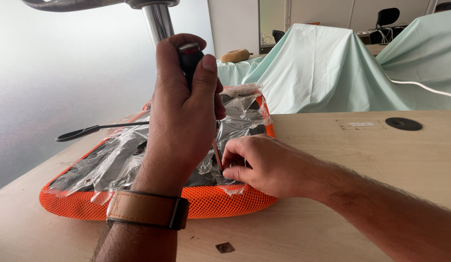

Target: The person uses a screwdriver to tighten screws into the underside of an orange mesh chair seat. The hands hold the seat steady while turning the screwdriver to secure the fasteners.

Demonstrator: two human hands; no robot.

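An upturned chair seat with orange mesh edging (220, 200) lies on a wooden table (361, 160), its dark underside covered in torn clear plastic wrap (114, 160). My left hand (184, 111) grips the black handle of a screwdriver (189, 58) held upright, its shaft (217, 156) pointing down into the seat. My right hand (262, 162) rests on the seat's near edge, fingers pinched around the shaft's tip. A tan strap (145, 208) circles my left wrist.
A chrome column (157, 19) rises from the seat's middle, and a black lever (84, 131) sticks out left. Pale green sheets cover furniture (327, 68) behind the table. A round black grommet (403, 123) and a small dark scrap (225, 247) sit on the tabletop.
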